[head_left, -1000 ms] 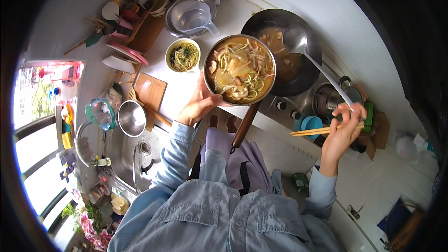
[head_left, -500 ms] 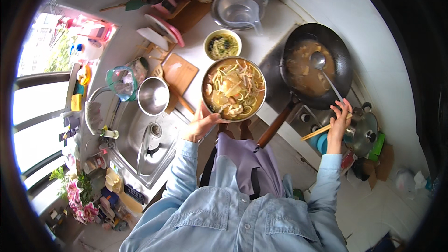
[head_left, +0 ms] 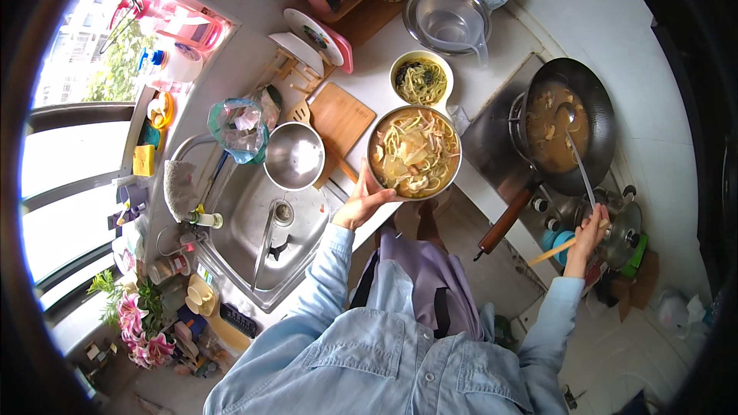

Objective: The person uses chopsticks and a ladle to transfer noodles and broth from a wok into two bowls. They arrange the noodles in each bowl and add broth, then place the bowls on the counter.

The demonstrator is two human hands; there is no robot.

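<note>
My left hand (head_left: 363, 201) grips the near left rim of a round metal bowl (head_left: 459, 134) filled with noodles (head_left: 415, 150), pale slices and broth. My right hand (head_left: 588, 242) is closed around the handle of a metal ladle (head_left: 586, 177) and also clasps wooden chopsticks (head_left: 552, 251), which point left. The ladle's head rests in the brown broth with bits of food (head_left: 550, 142) inside a dark wok (head_left: 603, 127). Just beyond the held bowl is a white bowl (head_left: 448, 83) of noodles and dark greens; the held bowl overlaps its near side.
The wok's wooden handle (head_left: 503, 223) juts toward me from the stove. On the left are a steel sink (head_left: 307, 219), an empty metal bowl (head_left: 294, 155) and a cutting board (head_left: 346, 119). Metal and clear basins (head_left: 453, 19) stand at the back. A glass lid (head_left: 619, 238) lies beside my right hand.
The whole view has shifted, so the counter and wok appear farther right and lower. Both hands keep their holds, and the ladle's head is still in the wok's broth.
</note>
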